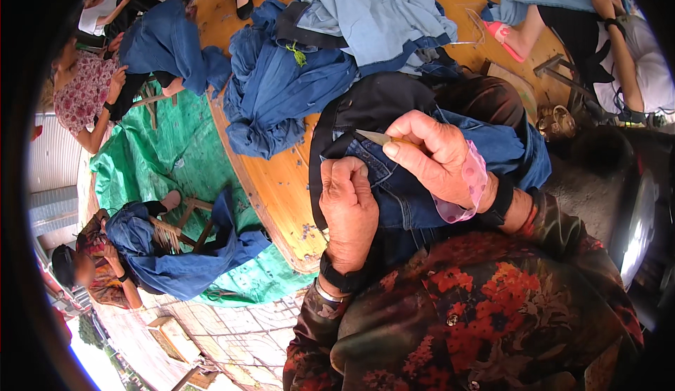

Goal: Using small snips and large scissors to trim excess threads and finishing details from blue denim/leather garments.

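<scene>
A dark blue denim garment (pixel 410 195) with a black waistband-like section (pixel 376 94) lies over my lap. My left hand (pixel 349 208) is closed in a pinch on the edge of its dark cloth. Above it, my right hand (pixel 434 160) grips a small pointed blade (pixel 373 136) between thumb and fingers, its tip directed left onto the black cloth. The fingers cover the blade's handle. A sheer pink dotted cuff (pixel 464 193) circles the right wrist beside a black band.
A wooden table (pixel 271 194) carries crumpled blue denim (pixel 281 85) and pale denim pieces (pixel 383 15), with blue scraps scattered about. Green sheeting (pixel 190 145) covers ground at left. Several people sit around with denim on their laps. A wooden stool (pixel 190 219) stands lower left.
</scene>
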`<act>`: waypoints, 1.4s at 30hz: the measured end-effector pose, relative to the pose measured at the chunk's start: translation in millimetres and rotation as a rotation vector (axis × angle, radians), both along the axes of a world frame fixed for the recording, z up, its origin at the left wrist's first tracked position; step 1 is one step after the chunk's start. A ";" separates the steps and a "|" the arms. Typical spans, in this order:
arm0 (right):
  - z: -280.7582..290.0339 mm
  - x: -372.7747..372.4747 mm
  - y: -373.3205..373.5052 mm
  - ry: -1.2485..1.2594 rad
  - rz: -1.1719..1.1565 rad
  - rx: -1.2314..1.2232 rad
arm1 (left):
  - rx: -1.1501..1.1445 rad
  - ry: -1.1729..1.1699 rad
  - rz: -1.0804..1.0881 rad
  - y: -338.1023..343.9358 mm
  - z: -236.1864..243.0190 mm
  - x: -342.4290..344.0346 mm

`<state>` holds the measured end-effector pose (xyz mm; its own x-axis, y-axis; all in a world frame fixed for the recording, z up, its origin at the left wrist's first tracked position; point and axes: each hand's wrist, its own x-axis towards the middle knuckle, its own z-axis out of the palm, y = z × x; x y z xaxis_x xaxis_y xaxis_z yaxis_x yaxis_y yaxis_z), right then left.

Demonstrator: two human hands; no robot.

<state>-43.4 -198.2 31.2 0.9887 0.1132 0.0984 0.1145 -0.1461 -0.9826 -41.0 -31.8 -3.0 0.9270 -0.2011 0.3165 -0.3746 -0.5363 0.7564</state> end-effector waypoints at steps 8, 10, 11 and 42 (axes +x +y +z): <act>-10.1 -17.2 -7.7 -0.307 -0.057 -0.512 | -0.050 0.018 0.027 0.6 1.0 -2.3; -12.1 -16.2 -6.2 -0.327 -0.038 -0.591 | -0.084 0.046 0.031 2.6 -3.9 -2.9; -12.1 -16.7 -6.3 -0.313 -0.030 -0.598 | -0.120 0.077 0.036 3.2 -5.9 -3.4; -23.7 -19.1 -1.7 -0.393 -0.081 -0.695 | -0.003 -0.006 -0.059 -5.8 4.1 10.4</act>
<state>-62.5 -199.9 7.5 0.9040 0.2061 0.3746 0.3964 -0.7324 -0.5536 -30.6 -37.6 1.1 0.9118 -0.2540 0.3225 -0.4097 -0.5110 0.7557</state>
